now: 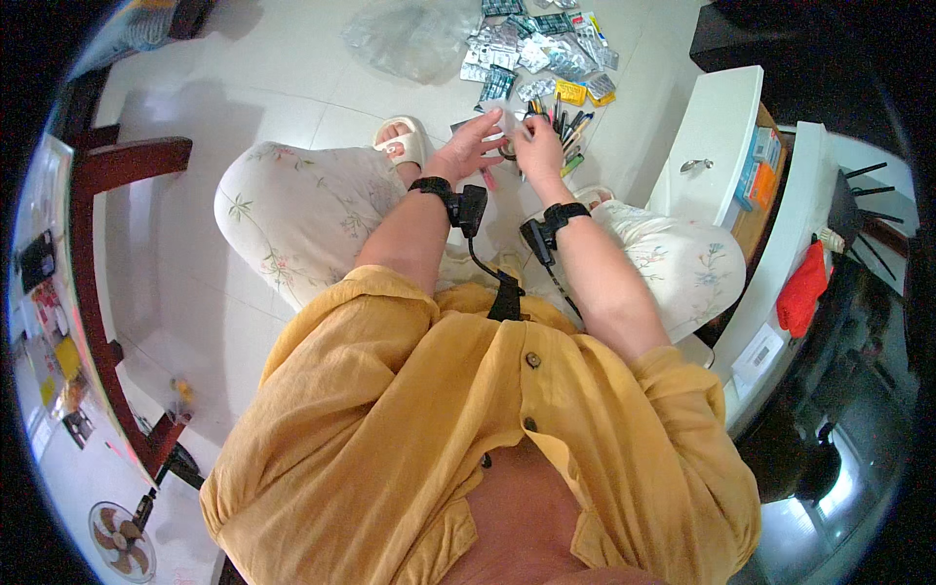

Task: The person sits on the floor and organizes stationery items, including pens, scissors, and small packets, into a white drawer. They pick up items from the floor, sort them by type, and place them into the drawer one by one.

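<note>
My right hand (540, 152) pinches a thin whitish translucent sheet (507, 117), possibly plastic or paper. Beside it, my left hand (466, 148) has its fingers spread, with the fingertips close to the sheet's left side; whether they touch it is unclear. Just beyond and right of my right hand lies a bunch of pens and markers (574, 128) on the floor, partly covered by that hand. A green marker (573, 164) and a pink item (488, 178) are nearby. Farther out is a pile of blister packs (537, 55), silver, dark green and yellow.
A crumpled clear plastic bag (409, 36) rests on the tiled floor (292, 95) left of the pile. To the right, a white drawer (706, 146) stands pulled out with small boxes (760, 172) inside. A dark wooden chair or table frame (131, 164) is at left.
</note>
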`<action>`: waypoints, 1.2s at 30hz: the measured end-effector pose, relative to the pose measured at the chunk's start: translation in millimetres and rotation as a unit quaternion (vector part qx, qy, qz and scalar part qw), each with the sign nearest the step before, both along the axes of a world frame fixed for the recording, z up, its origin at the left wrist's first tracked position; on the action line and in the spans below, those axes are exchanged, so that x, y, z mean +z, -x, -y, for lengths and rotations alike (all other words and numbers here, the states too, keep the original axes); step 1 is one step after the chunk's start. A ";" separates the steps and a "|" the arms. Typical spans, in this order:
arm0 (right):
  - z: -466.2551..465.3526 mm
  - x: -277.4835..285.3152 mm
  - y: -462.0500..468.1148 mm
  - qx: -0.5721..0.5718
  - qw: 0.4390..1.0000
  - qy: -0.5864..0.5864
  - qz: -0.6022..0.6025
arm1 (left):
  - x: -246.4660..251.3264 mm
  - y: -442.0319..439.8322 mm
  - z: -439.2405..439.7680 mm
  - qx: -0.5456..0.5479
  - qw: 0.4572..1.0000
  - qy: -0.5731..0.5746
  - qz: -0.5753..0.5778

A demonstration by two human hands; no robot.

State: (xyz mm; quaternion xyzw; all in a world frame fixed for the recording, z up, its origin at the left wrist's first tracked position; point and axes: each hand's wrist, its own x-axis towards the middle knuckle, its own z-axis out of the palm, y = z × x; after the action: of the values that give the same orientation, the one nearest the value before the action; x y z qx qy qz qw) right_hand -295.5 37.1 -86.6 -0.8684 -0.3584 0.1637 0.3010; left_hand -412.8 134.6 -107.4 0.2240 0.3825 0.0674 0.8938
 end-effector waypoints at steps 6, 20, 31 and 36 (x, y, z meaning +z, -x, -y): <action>-2.4 21.8 26.5 0.151 0.985 -0.071 0.033 | 2.2 -6.2 -6.6 0.045 0.993 0.024 0.106; 4.8 -7.2 -17.2 -0.120 0.948 -0.133 -0.262 | 12.9 7.8 -5.6 0.085 0.995 -0.039 -0.040; 8.1 -22.9 -26.3 -0.118 0.967 -0.101 -0.204 | -1.4 2.4 -10.3 0.133 0.990 -0.008 -0.049; 14.3 -9.8 -25.4 -0.031 0.997 -0.043 -0.061 | -10.3 6.8 -12.4 0.090 0.990 -0.077 -0.080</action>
State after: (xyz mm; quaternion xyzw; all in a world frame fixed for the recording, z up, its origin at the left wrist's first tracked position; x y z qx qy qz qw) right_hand -270.1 22.8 -96.4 -0.8538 -0.3194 0.1916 0.3638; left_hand -419.7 147.1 -117.7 0.2614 0.4649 0.1583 0.8310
